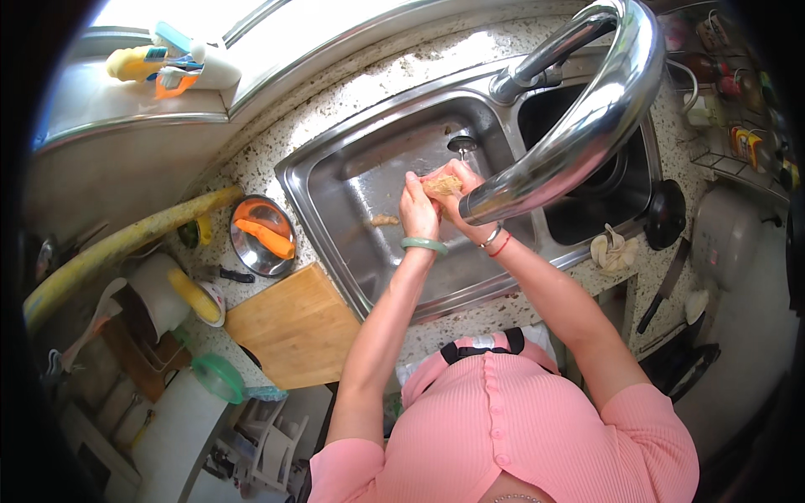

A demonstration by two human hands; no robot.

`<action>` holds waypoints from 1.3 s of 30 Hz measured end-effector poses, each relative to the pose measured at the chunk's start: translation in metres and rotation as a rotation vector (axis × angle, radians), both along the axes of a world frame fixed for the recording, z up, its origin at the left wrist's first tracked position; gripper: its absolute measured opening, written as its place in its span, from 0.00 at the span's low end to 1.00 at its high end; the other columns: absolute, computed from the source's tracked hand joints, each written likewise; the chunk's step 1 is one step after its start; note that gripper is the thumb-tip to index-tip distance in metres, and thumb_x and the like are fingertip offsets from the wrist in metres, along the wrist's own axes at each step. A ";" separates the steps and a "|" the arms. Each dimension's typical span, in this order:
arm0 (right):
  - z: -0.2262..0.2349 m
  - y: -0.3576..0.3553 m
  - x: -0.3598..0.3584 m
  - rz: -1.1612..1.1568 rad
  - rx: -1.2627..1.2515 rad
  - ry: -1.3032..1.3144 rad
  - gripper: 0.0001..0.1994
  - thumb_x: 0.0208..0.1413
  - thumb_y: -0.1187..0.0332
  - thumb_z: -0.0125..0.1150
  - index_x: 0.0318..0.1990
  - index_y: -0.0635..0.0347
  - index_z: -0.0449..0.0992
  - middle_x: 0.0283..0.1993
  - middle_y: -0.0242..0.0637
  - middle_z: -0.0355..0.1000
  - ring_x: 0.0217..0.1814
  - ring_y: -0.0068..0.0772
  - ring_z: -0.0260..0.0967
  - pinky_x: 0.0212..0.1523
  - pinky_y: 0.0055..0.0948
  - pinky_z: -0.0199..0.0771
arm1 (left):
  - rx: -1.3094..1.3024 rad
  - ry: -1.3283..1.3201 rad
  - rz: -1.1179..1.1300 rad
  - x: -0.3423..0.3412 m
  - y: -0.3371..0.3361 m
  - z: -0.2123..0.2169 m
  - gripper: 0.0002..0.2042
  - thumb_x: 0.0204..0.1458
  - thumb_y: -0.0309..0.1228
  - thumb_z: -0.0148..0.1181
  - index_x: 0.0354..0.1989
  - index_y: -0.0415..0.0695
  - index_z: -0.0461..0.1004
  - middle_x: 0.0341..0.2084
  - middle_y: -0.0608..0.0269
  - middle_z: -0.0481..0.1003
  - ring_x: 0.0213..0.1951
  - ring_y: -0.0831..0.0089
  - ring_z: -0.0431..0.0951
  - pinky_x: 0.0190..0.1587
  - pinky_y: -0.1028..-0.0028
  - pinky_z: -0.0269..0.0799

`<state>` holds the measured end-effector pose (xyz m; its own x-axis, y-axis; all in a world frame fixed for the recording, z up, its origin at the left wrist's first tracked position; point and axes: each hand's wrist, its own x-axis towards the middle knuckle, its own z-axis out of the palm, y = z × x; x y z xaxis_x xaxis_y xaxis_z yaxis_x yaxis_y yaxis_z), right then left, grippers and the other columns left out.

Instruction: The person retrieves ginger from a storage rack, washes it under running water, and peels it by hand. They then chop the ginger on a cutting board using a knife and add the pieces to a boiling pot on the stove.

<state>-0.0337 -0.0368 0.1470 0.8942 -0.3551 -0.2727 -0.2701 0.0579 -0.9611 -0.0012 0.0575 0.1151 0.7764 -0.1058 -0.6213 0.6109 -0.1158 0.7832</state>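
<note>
Curved chrome tap spout (587, 109) over steel sink basin (352, 193), left hand (418, 211) and right hand (461, 189) fingers curled, pinching knobbly tan ginger root (442, 185) together above basin, wooden chopping board (293, 327) on counter left.

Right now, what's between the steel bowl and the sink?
Head view: only bare speckled counter lies between the steel bowl, holding a carrot, and the sink. The cutting board sits nearer.
</note>
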 end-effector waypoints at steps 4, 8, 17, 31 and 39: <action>-0.045 0.003 0.002 -0.101 -0.106 0.054 0.09 0.50 0.70 0.63 0.34 0.62 0.69 0.29 0.33 0.72 0.31 0.24 0.69 0.35 0.25 0.70 | 0.051 0.044 -0.044 -0.015 0.008 -0.028 0.23 0.63 0.48 0.35 0.35 0.43 0.71 0.19 0.65 0.69 0.16 0.81 0.64 0.16 0.80 0.58; -0.088 -0.013 -0.005 -0.171 0.243 0.174 0.09 0.51 0.71 0.63 0.36 0.62 0.69 0.33 0.32 0.73 0.34 0.21 0.71 0.36 0.21 0.71 | -0.190 0.246 -0.054 -0.010 0.010 -0.010 0.22 0.63 0.48 0.34 0.35 0.43 0.68 0.14 0.68 0.64 0.13 0.82 0.60 0.15 0.80 0.55; -0.007 0.003 -0.007 -0.021 -0.016 0.001 0.11 0.49 0.72 0.64 0.38 0.61 0.70 0.34 0.32 0.72 0.38 0.21 0.68 0.41 0.24 0.69 | -0.098 -0.149 0.038 -0.003 -0.002 -0.003 0.14 0.63 0.40 0.40 0.32 0.42 0.64 0.24 0.69 0.65 0.28 0.81 0.62 0.30 0.76 0.63; -0.050 -0.026 -0.010 -0.163 0.366 0.268 0.07 0.53 0.72 0.61 0.38 0.62 0.71 0.36 0.31 0.72 0.38 0.18 0.68 0.39 0.20 0.70 | -0.264 0.325 0.037 0.015 0.007 0.032 0.16 0.64 0.44 0.34 0.40 0.47 0.64 0.11 0.70 0.58 0.11 0.83 0.54 0.14 0.80 0.49; -0.014 -0.004 -0.009 0.012 0.010 0.044 0.10 0.50 0.69 0.64 0.35 0.61 0.70 0.35 0.30 0.72 0.37 0.19 0.67 0.40 0.24 0.69 | -0.176 0.071 -0.094 0.009 0.002 0.013 0.22 0.64 0.43 0.34 0.47 0.38 0.70 0.38 0.58 0.74 0.39 0.75 0.73 0.42 0.76 0.69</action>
<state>-0.0426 -0.0409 0.1328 0.8854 -0.3418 -0.3150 -0.3126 0.0637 -0.9477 0.0075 0.0594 0.1283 0.7133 -0.2874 -0.6392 0.6580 -0.0394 0.7520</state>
